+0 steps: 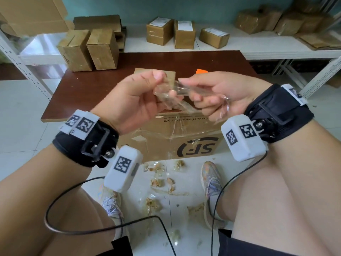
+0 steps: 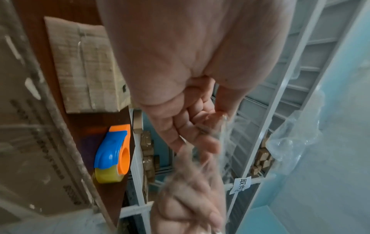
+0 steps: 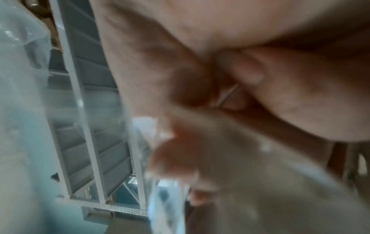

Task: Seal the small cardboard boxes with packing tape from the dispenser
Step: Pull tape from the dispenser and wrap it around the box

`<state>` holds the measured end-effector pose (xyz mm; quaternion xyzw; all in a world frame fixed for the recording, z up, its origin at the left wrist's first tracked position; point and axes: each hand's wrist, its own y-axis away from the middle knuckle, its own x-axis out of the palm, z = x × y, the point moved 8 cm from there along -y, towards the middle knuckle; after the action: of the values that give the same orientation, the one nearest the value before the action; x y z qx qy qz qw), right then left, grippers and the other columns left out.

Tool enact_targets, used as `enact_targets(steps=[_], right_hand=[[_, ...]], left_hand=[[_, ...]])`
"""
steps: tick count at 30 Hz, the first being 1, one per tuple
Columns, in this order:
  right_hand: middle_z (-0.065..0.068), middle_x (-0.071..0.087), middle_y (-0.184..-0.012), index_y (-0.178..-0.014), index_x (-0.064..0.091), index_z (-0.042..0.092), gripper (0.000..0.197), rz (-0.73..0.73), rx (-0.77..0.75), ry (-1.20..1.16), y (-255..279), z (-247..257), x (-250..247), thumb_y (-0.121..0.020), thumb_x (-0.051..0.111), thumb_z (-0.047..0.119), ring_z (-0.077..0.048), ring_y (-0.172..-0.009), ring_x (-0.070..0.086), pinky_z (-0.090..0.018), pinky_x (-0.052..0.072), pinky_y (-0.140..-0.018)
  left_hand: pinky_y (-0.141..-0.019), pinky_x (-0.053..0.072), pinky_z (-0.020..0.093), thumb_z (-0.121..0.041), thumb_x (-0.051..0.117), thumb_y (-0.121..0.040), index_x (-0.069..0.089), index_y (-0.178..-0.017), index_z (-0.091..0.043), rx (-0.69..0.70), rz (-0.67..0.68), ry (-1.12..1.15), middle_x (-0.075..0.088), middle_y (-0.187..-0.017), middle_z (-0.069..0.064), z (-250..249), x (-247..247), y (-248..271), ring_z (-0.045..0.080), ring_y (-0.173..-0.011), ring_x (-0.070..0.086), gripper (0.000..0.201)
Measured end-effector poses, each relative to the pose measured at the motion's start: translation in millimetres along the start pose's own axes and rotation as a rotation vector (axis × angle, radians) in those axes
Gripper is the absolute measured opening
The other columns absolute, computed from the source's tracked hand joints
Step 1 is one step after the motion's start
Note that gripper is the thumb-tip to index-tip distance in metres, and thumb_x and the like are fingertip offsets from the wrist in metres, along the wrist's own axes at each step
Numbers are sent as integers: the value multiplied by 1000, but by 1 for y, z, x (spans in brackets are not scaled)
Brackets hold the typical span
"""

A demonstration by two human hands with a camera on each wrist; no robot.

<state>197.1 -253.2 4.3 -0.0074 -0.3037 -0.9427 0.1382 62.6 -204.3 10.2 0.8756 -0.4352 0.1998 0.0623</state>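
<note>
Both hands are raised over the brown table point(image 1: 92, 85), pulling at a crumpled strip of clear tape point(image 1: 172, 94) between them. My left hand point(image 1: 162, 87) pinches one end between thumb and fingers. My right hand point(image 1: 188, 90) grips the other end, and the strip trails out past its palm. A small cardboard box point(image 1: 170, 74) lies on the table behind the hands, mostly hidden. In the left wrist view it shows as the box point(image 2: 84, 66), with the orange and blue tape dispenser point(image 2: 114, 152) lying beside it. The right wrist view is blurred, showing fingers and clear tape point(image 3: 166, 197).
A large SF carton point(image 1: 184, 141) stands against the table's near edge. Two small boxes point(image 1: 88, 50) sit at the back left of the table, and several more on the white shelf point(image 1: 184, 34). Tape scraps point(image 1: 156, 182) litter the floor by my shoes. Cables hang from both wrists.
</note>
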Motion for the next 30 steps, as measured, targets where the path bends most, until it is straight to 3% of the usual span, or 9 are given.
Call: enact_targets(steps=[4,7,10,12,15,17,20,25,30], right_hand=[[4,45,-45,-60,62,20,40,-111,-56,247,3,-7,-14,-79,74,54,-7,-41,35,-24,15,-50],[-1,50,-52,-62,65,22,36,-180,-143,387,0,-4,-18,-72,78,54,-11,-49,39,-23,24,-51],[-3,62,-67,-74,72,17,45,-210,-119,602,-1,-6,-22,-67,80,60,-16,-67,47,-30,27,-61],[4,71,-76,-81,78,20,42,-229,-50,727,-4,-14,-26,-71,82,61,-7,-73,54,-28,32,-65],[17,67,-65,-83,81,23,43,-295,2,925,-13,-21,-35,-75,82,66,5,-57,54,-22,38,-65],[19,55,-50,-82,80,25,45,-357,6,1042,-20,-20,-41,-74,81,70,4,-47,49,-20,39,-58],[15,50,-47,-80,77,21,48,-389,-7,1144,-28,-21,-47,-76,80,69,-3,-45,46,-19,35,-49],[8,74,-69,-86,79,20,39,-456,-173,807,-27,-12,-66,-82,80,59,-4,-56,49,-23,42,-62],[-3,74,-66,-74,73,20,37,-623,-305,657,-15,-6,-95,-76,88,54,-16,-64,55,-31,47,-71]], left_hand=[[-81,64,38,-12,66,-101,65,-94,-7,13,-56,-318,64,-82,15,-12,-18,7,23,-76,74,8],[-62,59,27,-19,78,-91,66,-100,-9,-28,-133,-433,67,-79,12,-10,-33,9,23,-68,69,18],[-66,57,30,-29,90,-83,67,-111,-11,-53,-165,-719,75,-92,12,-8,-44,13,24,-75,68,41],[-66,58,34,-32,89,-82,69,-115,-18,-67,-134,-937,78,-93,5,-2,-43,16,16,-67,65,41],[-64,54,26,-31,89,-85,69,-121,-28,-54,-102,-1092,77,-91,-4,5,-37,18,3,-58,54,41],[-64,48,16,-30,88,-86,69,-126,-28,-25,-110,-1171,75,-89,-7,3,-35,19,-1,-58,55,45],[-69,48,14,-30,86,-87,70,-125,-27,35,-193,-1283,71,-86,-11,-13,-41,24,-4,-69,63,41],[-73,53,22,-38,88,-83,69,-128,-28,70,-341,-1333,74,-94,-9,-40,-71,32,1,-72,65,51],[-78,54,19,-36,90,-83,66,-135,-27,-38,-431,-1387,74,-102,-18,-44,-103,34,-5,-84,69,58]])
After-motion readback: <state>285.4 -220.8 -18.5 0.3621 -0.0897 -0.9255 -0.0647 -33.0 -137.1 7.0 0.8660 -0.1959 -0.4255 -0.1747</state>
